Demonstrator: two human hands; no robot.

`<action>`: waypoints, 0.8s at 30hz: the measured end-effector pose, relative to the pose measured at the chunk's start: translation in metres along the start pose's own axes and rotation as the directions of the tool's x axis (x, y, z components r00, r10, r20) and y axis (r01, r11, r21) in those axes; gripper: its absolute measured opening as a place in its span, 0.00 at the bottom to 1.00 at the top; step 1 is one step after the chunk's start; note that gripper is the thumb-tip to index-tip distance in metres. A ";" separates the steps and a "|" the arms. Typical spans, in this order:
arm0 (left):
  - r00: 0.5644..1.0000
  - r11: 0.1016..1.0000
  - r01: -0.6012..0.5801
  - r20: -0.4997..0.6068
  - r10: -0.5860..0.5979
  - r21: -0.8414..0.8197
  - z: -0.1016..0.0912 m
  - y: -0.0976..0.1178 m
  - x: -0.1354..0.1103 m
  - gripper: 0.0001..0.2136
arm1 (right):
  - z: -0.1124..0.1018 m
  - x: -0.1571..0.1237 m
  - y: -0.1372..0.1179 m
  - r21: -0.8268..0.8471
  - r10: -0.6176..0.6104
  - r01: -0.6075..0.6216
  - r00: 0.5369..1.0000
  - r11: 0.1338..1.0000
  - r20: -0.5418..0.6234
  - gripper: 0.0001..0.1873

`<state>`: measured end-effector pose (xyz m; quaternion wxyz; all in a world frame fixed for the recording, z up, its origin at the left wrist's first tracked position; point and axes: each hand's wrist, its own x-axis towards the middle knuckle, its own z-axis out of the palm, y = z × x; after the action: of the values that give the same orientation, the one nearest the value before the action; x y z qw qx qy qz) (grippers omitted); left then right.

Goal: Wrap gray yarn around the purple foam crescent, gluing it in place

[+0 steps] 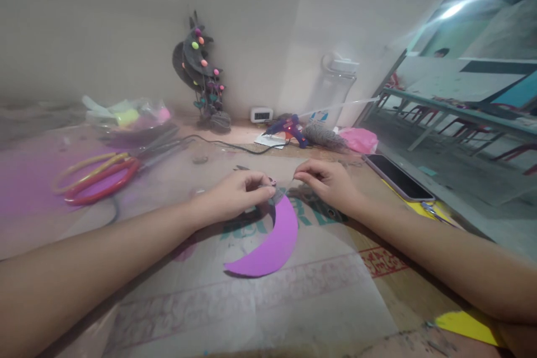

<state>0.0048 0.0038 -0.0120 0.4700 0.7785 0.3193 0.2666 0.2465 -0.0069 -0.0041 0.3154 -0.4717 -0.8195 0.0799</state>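
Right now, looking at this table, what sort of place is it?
Probably a craft worktable: a glue gun, a purple crescent cutout, and a dark ornament dotted with coloured pompoms.

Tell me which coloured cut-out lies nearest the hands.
The purple crescent: its upper tip meets the left hand, with the right hand close beside. The yellow piece lies apart at the near right edge.
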 end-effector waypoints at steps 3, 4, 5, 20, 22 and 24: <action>1.000 1.000 -0.011 0.025 0.011 0.006 -0.001 0.000 0.000 0.14 | 0.000 -0.001 0.000 0.008 -0.001 0.001 1.000 1.000 0.002 0.14; 0.999 1.000 -0.015 0.036 0.015 0.002 -0.001 0.000 0.000 0.14 | 0.001 -0.001 0.000 0.009 0.000 0.000 1.000 1.000 0.004 0.14; 0.999 1.000 -0.020 0.046 0.020 -0.008 -0.001 0.000 0.000 0.14 | 0.001 -0.001 0.001 0.010 0.002 -0.002 1.000 1.000 0.009 0.14; 0.983 0.985 -0.001 0.179 0.032 -0.172 -0.005 -0.004 0.000 0.14 | 0.003 -0.002 0.004 0.044 -0.079 0.079 0.997 0.996 -0.013 0.12; 0.979 0.979 0.012 0.200 0.029 -0.202 -0.005 -0.003 -0.001 0.14 | 0.004 -0.001 0.004 0.045 -0.080 0.081 0.997 0.996 -0.018 0.12; 0.976 0.977 0.020 0.216 0.027 -0.211 -0.005 -0.001 -0.002 0.14 | 0.005 -0.002 0.003 0.052 -0.084 0.085 0.996 0.995 -0.020 0.12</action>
<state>-0.0005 0.0060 -0.0111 0.5819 0.7491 0.2342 0.2129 0.2465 -0.0058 -0.0096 0.3381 -0.4286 -0.8336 0.0838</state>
